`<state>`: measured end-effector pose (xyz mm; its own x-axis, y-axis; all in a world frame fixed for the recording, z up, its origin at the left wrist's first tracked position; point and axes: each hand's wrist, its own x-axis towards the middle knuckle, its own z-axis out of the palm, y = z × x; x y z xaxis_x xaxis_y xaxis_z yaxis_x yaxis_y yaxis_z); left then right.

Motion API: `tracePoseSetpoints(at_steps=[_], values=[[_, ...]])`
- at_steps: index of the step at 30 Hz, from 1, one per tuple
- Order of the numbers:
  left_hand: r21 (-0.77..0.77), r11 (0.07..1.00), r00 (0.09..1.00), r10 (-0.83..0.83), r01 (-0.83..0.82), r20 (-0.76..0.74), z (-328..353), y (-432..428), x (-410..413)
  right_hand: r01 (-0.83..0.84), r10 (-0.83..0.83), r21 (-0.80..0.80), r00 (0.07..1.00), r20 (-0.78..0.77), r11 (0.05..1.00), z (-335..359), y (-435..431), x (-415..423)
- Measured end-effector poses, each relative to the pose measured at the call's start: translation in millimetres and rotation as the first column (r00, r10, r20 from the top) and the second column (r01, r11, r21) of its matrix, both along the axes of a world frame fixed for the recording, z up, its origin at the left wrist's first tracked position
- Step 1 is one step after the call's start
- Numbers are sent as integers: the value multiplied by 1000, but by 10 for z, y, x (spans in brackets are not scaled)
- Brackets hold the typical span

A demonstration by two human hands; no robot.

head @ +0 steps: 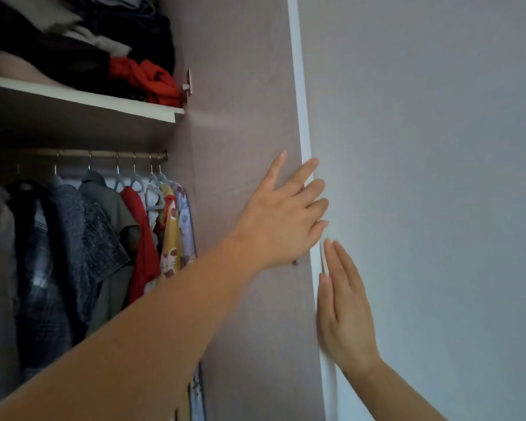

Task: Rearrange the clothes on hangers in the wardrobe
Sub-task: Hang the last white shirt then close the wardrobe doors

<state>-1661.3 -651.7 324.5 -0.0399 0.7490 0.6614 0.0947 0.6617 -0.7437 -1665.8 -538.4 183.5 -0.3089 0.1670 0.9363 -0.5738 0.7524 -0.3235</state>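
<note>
on the left of the view, the wardrobe [179, 138] stands open, its brown door [243, 101] swung out toward the camera, with a white edge [299, 86] running down beside a pale grey surface [422, 147]; whether that surface is a wall or another panel cannot be told.

the lower compartment holds the clothes on hangers [104, 238], packed close along a metal rail [104, 154]. from left to right they are a dark plaid garment [43, 284], a grey knit piece [73, 226], an olive shirt [110, 208], a red top [140, 232], a yellow top with cat print [172, 238] and a pale blue printed piece [186, 226] nearest the door. pale plastic hangers [154, 196] show above the last few.

above them, the shelf [104, 100] carries a loose pile of dark clothes [73, 41], with a crumpled red cloth [152, 77] at its right end, just beside the door hinge [188, 85].

the left hand [280, 220] lies flat on the door's inner face, fingers spread and straight, their tips reaching over the white edge; it grasps nothing. the right hand [346, 314] rests lower down against the same edge, fingers straight and together, also holding nothing. both hands are well apart from the hanging clothes.

a small screw [295, 262] sits in the door just below the left hand.
</note>
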Motion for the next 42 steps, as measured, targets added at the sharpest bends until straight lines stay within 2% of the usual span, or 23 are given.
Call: tracePoseSetpoints(at_steps=[5,12,16,21,31,38,42], values=[[-4,997,997,-81,81,-15,-26,-587,114,-139,145,89,987,-71,986,-9,-534,132],[47,997,998,56,-55,-10,-99,-1648,307,-361,388,231,918,-83,903,6,-1545,204],[79,986,988,152,-149,-39,-133,-2226,362,-406,440,251,893,-95,878,-18,-2102,194],[118,981,985,163,-155,-53,-169,-2878,268,-447,488,249,862,-135,859,-50,-2758,6],[136,963,966,246,-234,-79,-198,-4083,-329,-317,372,234,893,-252,919,-78,-3965,-700],[198,928,949,314,-314,35,-250,-4621,-930,-227,289,241,920,-264,944,-59,-4563,-1258],[263,922,959,270,-284,86,-276,-4745,-1197,-160,238,268,927,-289,950,-80,-4694,-1574]])
